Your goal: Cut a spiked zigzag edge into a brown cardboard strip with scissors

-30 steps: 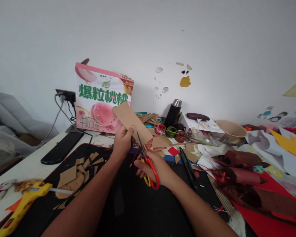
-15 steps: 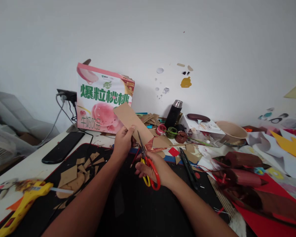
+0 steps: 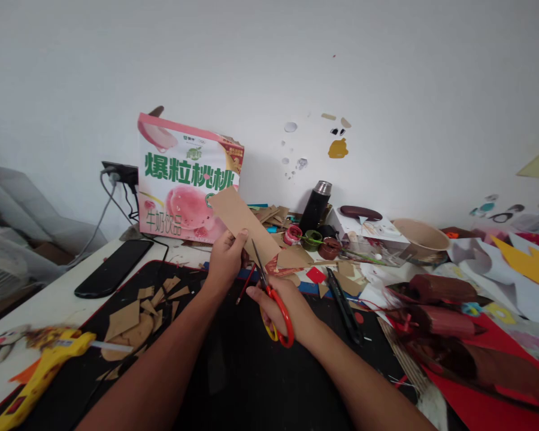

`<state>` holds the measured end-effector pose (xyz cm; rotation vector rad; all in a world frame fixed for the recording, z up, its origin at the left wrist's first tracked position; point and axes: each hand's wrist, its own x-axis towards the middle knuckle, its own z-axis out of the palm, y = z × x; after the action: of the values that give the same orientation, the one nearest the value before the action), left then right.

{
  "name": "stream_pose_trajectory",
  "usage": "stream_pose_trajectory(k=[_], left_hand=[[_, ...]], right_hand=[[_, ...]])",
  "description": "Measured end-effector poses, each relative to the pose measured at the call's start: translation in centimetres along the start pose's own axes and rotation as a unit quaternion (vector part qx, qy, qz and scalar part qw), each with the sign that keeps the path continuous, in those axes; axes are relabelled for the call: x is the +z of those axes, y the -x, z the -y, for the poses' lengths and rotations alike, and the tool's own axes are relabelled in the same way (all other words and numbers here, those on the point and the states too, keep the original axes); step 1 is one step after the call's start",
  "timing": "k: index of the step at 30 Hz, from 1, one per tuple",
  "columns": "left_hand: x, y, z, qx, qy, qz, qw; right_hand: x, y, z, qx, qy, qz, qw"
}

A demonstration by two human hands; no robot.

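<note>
Between thumb and fingers, my left hand pinches a strip of brown cardboard, tilted up in front of a pink and white drink carton. My right hand is closed round a pair of scissors with red and yellow handles. Their dark blades point up and away, and the tips lie against the lower edge of the cardboard near my left thumb. Whether a blade is behind the cardboard I cannot tell. Below both hands lies a black mat.
Cardboard scraps and a yellow glue gun lie at the left, near a black phone. A utility knife is right of my hands. Behind stand paint jars and a black flask. Brown painted rolls lie far right.
The scissor handles have come closer together and shifted slightly, with my right fingers now tucked behind them. The cardboard and my left hand have barely moved.
</note>
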<state>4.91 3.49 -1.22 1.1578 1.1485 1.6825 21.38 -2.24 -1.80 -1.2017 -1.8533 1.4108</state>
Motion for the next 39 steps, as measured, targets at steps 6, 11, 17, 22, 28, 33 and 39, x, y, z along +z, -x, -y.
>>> stream_pose_trajectory(k=[6,11,17,22,28,33,39], left_hand=[[0.1,0.0,0.3,-0.008,0.014,-0.009,1.000],[0.1,0.0,0.1,-0.017,0.014,-0.017,1.000],[0.1,0.1,0.2,-0.021,0.006,-0.016,1.000],[-0.4,-0.9,0.0,-0.021,0.072,-0.098,0.992],[-3.5,-3.6,-1.4,-0.001,0.190,-0.291,0.938],[-3.9,-3.6,-2.2,-0.013,0.202,-0.276,0.940],[-2.1,-2.0,-1.7,-0.040,0.128,-0.124,0.983]], right_hand=[[0.5,-0.2,-0.9,-0.027,0.056,-0.041,0.997],[0.7,-0.4,-1.3,-0.057,0.078,-0.059,0.994],[0.5,-0.5,-1.4,-0.034,0.006,-0.010,0.999],[0.5,-0.3,-1.2,-0.031,-0.015,0.023,0.999],[0.9,0.0,-0.8,-0.027,-0.013,0.046,0.998],[0.6,-0.6,-1.1,-0.039,-0.101,-0.009,0.994],[-0.8,-1.2,-0.3,-0.066,-0.172,-0.087,0.979]])
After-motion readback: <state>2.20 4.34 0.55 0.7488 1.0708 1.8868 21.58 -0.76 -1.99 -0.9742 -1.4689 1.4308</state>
